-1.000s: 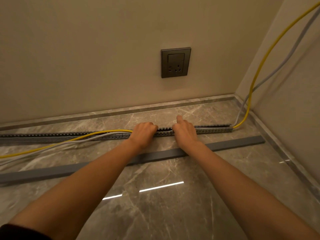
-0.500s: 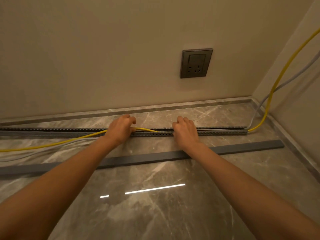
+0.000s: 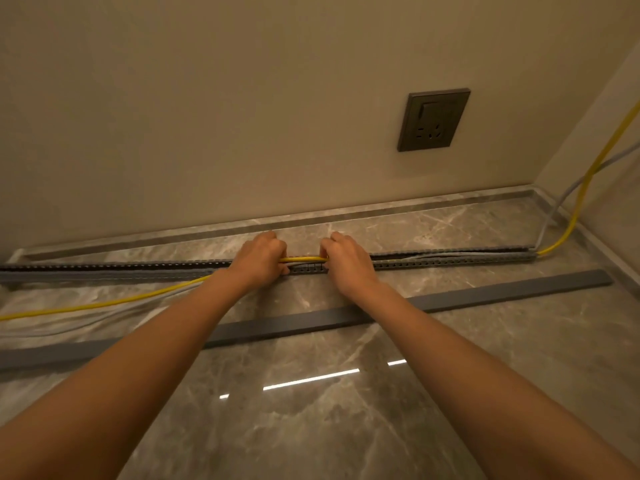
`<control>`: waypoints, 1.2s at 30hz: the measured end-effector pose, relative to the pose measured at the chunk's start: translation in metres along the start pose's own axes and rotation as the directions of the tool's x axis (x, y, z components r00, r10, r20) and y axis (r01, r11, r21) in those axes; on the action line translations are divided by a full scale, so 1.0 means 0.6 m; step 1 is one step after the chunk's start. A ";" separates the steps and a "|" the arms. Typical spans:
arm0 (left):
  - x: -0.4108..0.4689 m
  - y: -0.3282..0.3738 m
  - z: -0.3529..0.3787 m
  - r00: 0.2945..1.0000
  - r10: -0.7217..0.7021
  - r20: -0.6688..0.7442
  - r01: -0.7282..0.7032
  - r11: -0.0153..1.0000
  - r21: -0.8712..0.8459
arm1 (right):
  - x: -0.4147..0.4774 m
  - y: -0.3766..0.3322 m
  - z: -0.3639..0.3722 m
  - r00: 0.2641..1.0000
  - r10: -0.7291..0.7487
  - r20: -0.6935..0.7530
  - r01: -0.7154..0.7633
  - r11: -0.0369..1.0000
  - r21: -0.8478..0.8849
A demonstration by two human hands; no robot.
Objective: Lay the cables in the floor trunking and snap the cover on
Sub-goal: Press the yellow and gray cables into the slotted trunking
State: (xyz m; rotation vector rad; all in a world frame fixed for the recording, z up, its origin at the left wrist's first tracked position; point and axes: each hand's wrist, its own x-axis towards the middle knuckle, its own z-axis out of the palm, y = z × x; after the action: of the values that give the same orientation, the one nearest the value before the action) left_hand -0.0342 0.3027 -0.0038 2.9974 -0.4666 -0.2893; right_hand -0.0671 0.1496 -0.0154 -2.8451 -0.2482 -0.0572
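A grey slotted floor trunking runs left to right along the floor near the wall. A yellow cable and grey cables lie inside its right half and trail out over the floor on the left. My left hand and my right hand sit close together over the trunking's middle, both gripping the yellow cable, a short stretch of which shows between them. The long grey cover strip lies loose on the floor in front of the trunking, under my forearms.
A dark wall socket sits on the wall at right. In the right corner the yellow and grey cables climb the side wall. A low marble skirting runs behind the trunking. The glossy marble floor reflects a light strip.
My view has swung left. My left hand has moved closer to my right hand along the trunking, and both now hold the yellow cable over the channel.
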 end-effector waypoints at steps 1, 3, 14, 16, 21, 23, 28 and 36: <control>0.003 0.000 -0.001 1.000 0.024 0.004 -0.024 1.000 0.014 | 0.000 -0.002 -0.001 1.000 0.006 -0.006 -0.006 1.000 -0.009; 0.009 -0.001 -0.003 0.997 0.079 0.013 -0.079 0.996 0.042 | 0.000 -0.006 -0.002 1.000 0.024 -0.012 -0.025 0.999 -0.022; 0.023 -0.003 -0.013 0.964 0.264 0.019 -0.263 0.949 0.174 | -0.002 -0.016 -0.001 0.994 0.108 0.000 -0.108 0.993 -0.039; 0.013 0.001 -0.002 0.953 0.300 -0.037 -0.285 0.933 0.221 | -0.004 -0.015 0.004 0.992 0.126 -0.016 -0.127 0.992 -0.029; 0.003 -0.011 0.013 0.820 0.545 -0.175 -0.462 0.811 0.358 | -0.015 -0.017 0.021 0.991 0.117 -0.066 -0.122 0.990 -0.074; 0.002 -0.018 0.017 0.828 0.537 -0.164 -0.456 0.814 0.359 | -0.018 -0.021 0.023 0.989 0.127 -0.079 -0.133 0.988 -0.075; -0.018 0.020 0.019 0.889 0.448 -0.097 -0.399 0.859 0.320 | -0.018 -0.019 0.014 0.991 0.133 -0.029 -0.136 0.984 -0.111; -0.004 0.070 0.020 0.981 0.195 -0.006 -0.176 0.896 0.409 | -0.045 0.037 -0.007 0.987 0.088 -0.131 -0.108 0.983 -0.150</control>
State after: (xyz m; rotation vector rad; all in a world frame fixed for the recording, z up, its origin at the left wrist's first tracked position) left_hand -0.0510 0.2631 -0.0099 3.3104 -0.9058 -0.1145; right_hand -0.0899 0.1228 -0.0190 -2.9907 -0.0795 -0.2427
